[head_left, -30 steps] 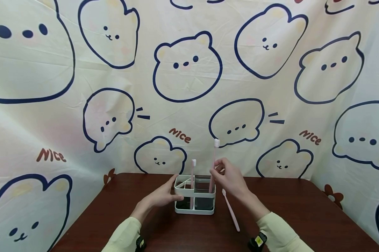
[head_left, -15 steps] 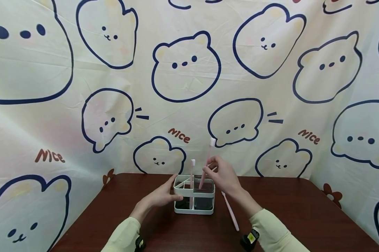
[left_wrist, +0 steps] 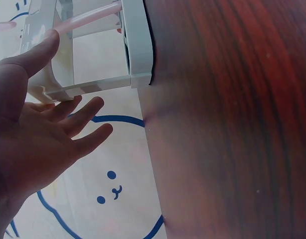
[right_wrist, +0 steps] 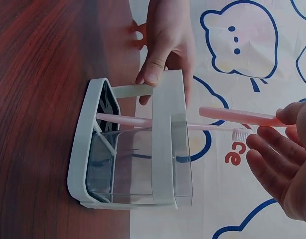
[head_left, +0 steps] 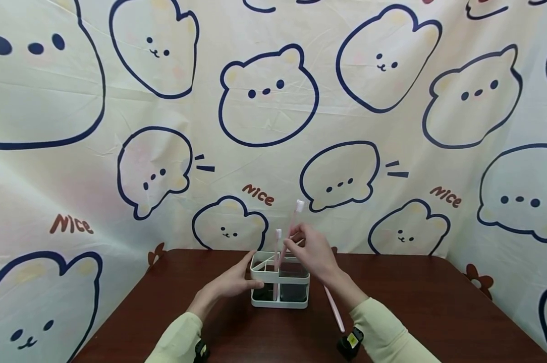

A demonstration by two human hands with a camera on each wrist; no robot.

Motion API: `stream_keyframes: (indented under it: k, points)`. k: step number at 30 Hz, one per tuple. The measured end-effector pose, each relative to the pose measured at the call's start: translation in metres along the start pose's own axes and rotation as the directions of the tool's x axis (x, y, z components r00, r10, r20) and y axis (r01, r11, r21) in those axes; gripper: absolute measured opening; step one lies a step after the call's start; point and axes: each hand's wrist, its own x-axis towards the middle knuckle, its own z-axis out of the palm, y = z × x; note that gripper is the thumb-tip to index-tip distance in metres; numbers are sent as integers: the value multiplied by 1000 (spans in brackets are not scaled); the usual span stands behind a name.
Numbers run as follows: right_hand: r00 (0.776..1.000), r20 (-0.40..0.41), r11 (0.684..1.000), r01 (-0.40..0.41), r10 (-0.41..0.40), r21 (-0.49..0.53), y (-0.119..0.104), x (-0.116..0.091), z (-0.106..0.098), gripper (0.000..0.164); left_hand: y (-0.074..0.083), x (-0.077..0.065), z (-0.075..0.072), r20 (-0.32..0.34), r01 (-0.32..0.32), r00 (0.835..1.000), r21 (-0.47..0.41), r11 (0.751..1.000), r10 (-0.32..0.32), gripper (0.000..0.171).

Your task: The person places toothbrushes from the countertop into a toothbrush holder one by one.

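Note:
A pale toothbrush holder [head_left: 266, 277] with a clear cup [right_wrist: 138, 169] in its right half stands on the table. My left hand [head_left: 228, 281] holds its left side, thumb on the front of the upper frame and fingers behind. Between thumb and fingers, my right hand [head_left: 315, 253] pinches a pink toothbrush [right_wrist: 232, 115], bristles up and slightly tilted. Its handle end is just above the holder's upper frame in the right wrist view. A second pink toothbrush [head_left: 278, 236] stands upright in a left compartment, beside the divider bars.
A third pink toothbrush [head_left: 335, 313] lies on the dark brown table [head_left: 237, 333], right of the holder and partly hidden by the right forearm. Behind the table hangs a cream cloth [head_left: 273, 166] printed with bear and rabbit outlines.
My right hand has carried its toothbrush left, from the holder's right side over the cup to the middle. The brush leans more now. My left hand stays on the holder.

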Motion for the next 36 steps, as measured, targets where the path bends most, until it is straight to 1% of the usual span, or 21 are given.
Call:
stream_keyframes:
  k: [4, 9, 13, 20, 28, 36]
  points:
    - [1000, 0, 1000, 3, -3, -13, -1, 1, 4, 18, -1, 1, 0, 4, -8, 1000, 0, 1000, 8, 96]
    - [1000, 1, 1000, 9, -9, -23, -3, 0, 10, 16, -1, 0, 0, 4, -4, 1000, 5, 1000, 4, 97]
    - [1000, 13, 1000, 4, -4, -6, -3, 0, 14, 13, -2, -1, 0, 11, -5, 1000, -3, 1000, 5, 97]
    - [999, 36, 1000, 3, -2, -9, 1, -1, 21, 15, -1, 0, 0, 11, -22, 1000, -12, 1000, 22, 96]
    - [997, 69, 999, -18, 20, -34, 5, -5, 28, 16, -1, 0, 0, 15, -28, 999, -23, 999, 28, 95]
    - [995, 89, 998, -39, 44, -57, 7, -8, 36, 11, -1, -1, 0, 9, -22, 1000, -14, 1000, 22, 94]
